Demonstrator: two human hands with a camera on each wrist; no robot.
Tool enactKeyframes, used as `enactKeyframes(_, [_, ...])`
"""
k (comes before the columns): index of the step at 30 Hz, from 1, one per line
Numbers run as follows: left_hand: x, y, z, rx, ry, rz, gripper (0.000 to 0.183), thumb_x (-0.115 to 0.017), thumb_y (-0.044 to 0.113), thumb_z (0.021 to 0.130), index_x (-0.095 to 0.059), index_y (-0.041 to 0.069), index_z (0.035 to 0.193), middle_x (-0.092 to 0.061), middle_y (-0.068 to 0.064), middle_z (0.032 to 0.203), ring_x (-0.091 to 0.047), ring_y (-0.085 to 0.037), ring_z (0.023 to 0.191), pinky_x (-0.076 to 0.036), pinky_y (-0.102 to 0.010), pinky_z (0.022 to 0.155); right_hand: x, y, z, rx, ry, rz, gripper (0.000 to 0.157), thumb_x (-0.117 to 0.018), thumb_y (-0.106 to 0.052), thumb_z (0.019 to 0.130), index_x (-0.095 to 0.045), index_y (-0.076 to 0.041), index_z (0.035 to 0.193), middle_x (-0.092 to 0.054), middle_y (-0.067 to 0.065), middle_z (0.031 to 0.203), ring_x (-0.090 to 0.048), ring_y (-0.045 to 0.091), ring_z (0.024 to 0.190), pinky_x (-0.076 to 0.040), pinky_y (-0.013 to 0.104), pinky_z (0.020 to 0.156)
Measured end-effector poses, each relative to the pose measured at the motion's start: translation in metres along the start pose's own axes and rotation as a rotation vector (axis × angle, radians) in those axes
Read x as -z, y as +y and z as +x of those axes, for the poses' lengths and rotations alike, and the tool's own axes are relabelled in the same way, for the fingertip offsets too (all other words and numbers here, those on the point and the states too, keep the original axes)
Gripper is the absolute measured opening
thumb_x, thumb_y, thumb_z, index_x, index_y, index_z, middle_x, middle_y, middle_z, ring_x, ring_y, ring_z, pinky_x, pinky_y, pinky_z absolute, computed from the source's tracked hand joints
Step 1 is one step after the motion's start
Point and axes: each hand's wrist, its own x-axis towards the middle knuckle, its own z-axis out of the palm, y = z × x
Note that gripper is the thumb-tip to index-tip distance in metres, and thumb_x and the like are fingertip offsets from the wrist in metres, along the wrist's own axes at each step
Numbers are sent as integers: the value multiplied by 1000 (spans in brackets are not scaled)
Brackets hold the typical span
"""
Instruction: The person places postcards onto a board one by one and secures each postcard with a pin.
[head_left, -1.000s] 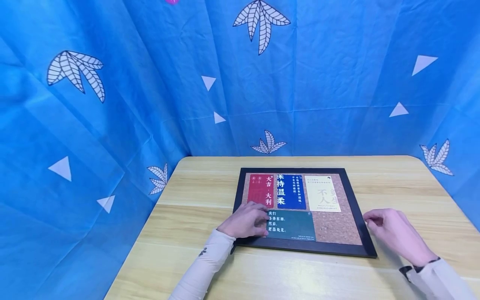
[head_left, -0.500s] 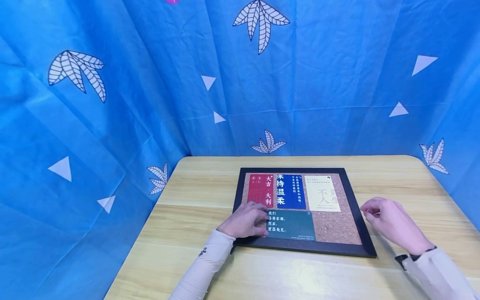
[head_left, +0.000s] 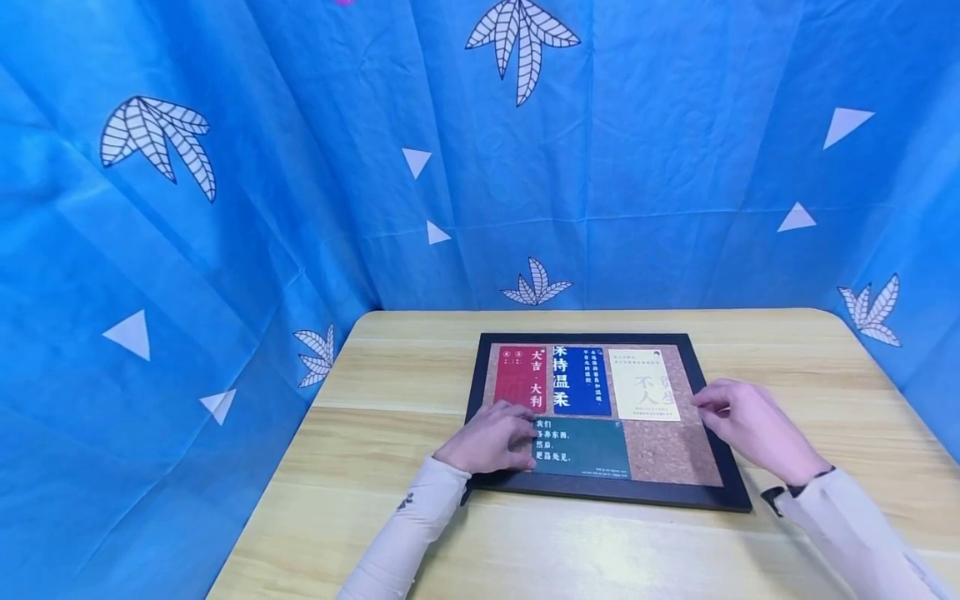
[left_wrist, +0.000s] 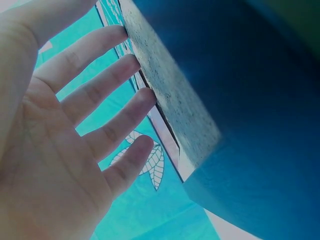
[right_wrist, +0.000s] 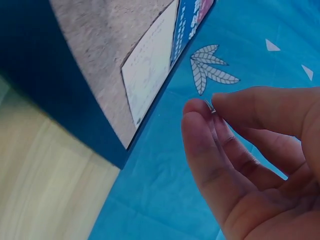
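Note:
A black-framed corkboard (head_left: 671, 454) lies on the table, bearing a red card (head_left: 517, 379), a blue card (head_left: 582, 382) and a cream card (head_left: 637, 371) along its far side. Nearer sits a green card (head_left: 588, 450). My left hand (head_left: 487, 440) rests at the board's left side, fingers relaxed over the green card's left end; the left wrist view shows them spread and gently bent. Over the right frame edge, beside the cream card, is my right hand (head_left: 753, 425). Its thumb and fingertips pinch a tiny shiny metal pin (right_wrist: 210, 106), mostly hidden by the fingers.
The light wooden table (head_left: 375, 450) extends around the board. A blue curtain (head_left: 675, 167) printed with white leaves and triangles hangs behind the table and along its sides.
My right hand has moved up and to the left, from outside the board's right edge to over the frame near the cream card. The left hand and board stay in place.

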Motion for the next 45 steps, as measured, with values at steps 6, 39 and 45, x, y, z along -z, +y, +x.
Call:
enactKeyframes(6, [-1,-2,1,-7,3,10,47,-81,46,87,-75,22,127,-63,1,146,-55,-20,133,-43,-46,116,-6,-6,11,15,-27,26,15,-71,5,86,-80,1,97,-77,11,95,-59,10,75,-49,22,62])
enactKeyframes(39, [-1,-1,1,20,10,-4,46,-82,44,87,-76,21,127,-63,1,146,-55,-20,133,-42,-50,117,-58,-28,48,-14,-203,86,18,-67,9,89,-80,1,97,-77,15,99,-66,21,85,-63,42,79])
enactKeyframes(45, [-3,-1,2,21,8,-3,47,-82,45,87,-75,21,128,-63,1,146,-55,-20,134,-42,-49,116,-65,-29,47,-8,-226,90,17,-67,9,89,-80,0,97,-77,13,100,-67,21,88,-63,44,82])
